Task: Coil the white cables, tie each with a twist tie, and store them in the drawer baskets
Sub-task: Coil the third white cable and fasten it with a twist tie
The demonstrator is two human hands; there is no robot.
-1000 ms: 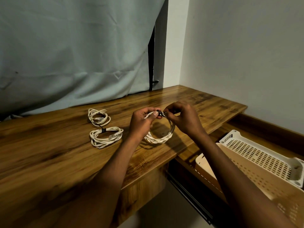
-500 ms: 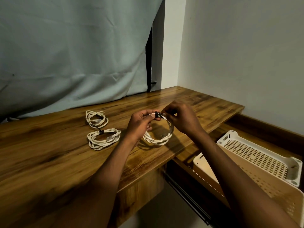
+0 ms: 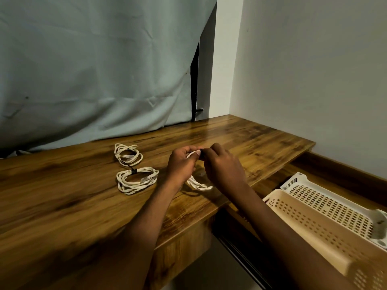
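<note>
Above the wooden desk [image 3: 62, 206], a coiled white cable [image 3: 199, 185] is held between both hands. My left hand [image 3: 181, 164] grips the top of the coil. Beside it, my right hand [image 3: 224, 166] pinches a dark twist tie [image 3: 201, 152] at that same spot. Most of the coil is hidden behind the hands; its lower loop rests on the desk. Two tied white coils lie to the left, a far coil [image 3: 127, 155] and a near coil [image 3: 137, 180].
An open drawer at lower right holds a beige basket [image 3: 314, 233] and a white basket [image 3: 335, 204] behind it. A grey curtain [image 3: 94, 70] hangs behind the desk, and a white wall stands to the right.
The view has shifted slightly. Both hands stay at the top of the coil, now closer together and covering more of it. The tied coils have not moved.
</note>
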